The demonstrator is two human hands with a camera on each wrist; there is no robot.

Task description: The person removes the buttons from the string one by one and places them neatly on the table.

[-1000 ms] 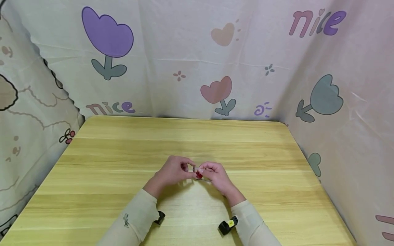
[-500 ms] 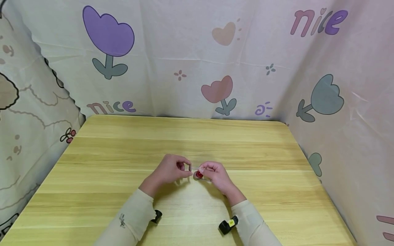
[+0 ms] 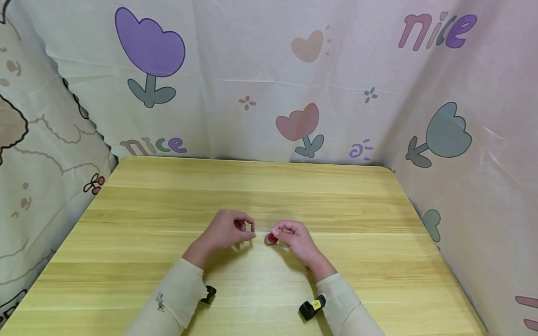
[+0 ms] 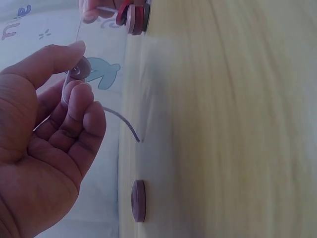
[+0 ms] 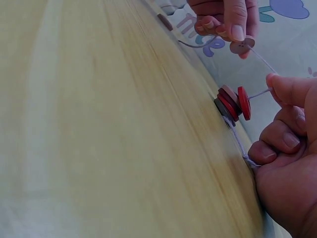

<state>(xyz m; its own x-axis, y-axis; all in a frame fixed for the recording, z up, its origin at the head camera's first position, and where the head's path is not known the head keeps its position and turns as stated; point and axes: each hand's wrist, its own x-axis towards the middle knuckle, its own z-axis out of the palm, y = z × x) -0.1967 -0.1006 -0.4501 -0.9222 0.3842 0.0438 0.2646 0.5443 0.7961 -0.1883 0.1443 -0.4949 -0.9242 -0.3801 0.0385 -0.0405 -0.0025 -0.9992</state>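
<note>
My left hand (image 3: pixel 227 228) pinches a mauve button (image 5: pixel 242 45) with small holes between thumb and forefinger. A pale string (image 5: pixel 262 59) runs from this button to my right hand (image 3: pixel 295 239), whose thumb and fingertips pinch it. Below the right fingertips, a cluster of threaded buttons (image 5: pixel 229 105), red, mauve and dark, hangs on the string close to the tabletop; a red button (image 5: pixel 244 103) sits slightly apart from them. The string's free tail (image 4: pixel 121 119) curves down past my left fingers. Another mauve button (image 4: pixel 138 201) lies on the table by the left hand.
The wooden table (image 3: pixel 168 186) reaches back to a printed cloth (image 3: pixel 235 56), with more cloth at both sides. A black wrist camera (image 3: pixel 312 308) sits at the right sleeve, another (image 3: pixel 208 295) at the left.
My left hand has drawn away to the left with the mauve button, widening the gap and baring string between the hands. The right hand has stayed in place with the threaded buttons.
</note>
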